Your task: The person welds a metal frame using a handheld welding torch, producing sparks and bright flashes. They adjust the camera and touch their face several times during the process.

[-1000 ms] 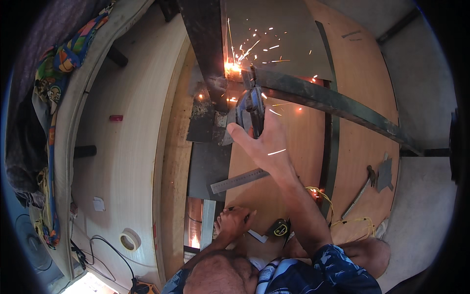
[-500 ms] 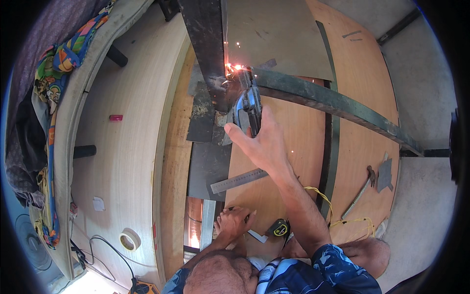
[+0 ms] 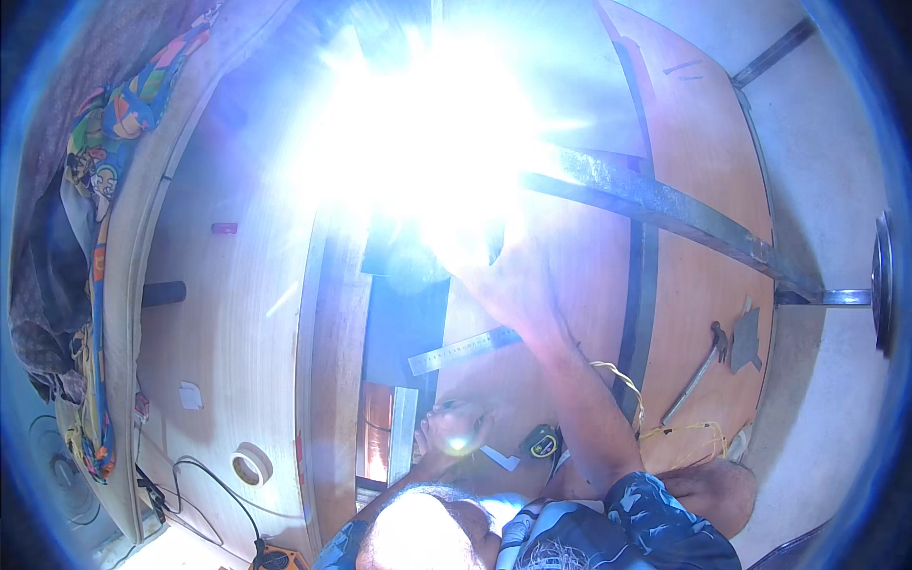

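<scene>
A blinding white-blue welding arc fills the upper middle and hides the joint there. My right hand reaches up to its lower edge, fingers closed round a welding electrode holder; only a dark sliver of its handle shows through the glare. From the glare a dark steel bar runs off to the right. Low in the middle, my left hand has its fingers curled, beside a metal strip; what it grips, if anything, is hidden. Between the hands lies a steel ruler, partly under my right forearm.
A tape measure and a small pale angle piece lie right of my left hand. Farther right are a hammer and yellow wire. On the left board sit a tape roll, a pink object and a black cable.
Small orange sparks at the joint have given way to a blazing arc, which washes out the upright beam and most of the electrode holder. Both hands stay nearly in place.
</scene>
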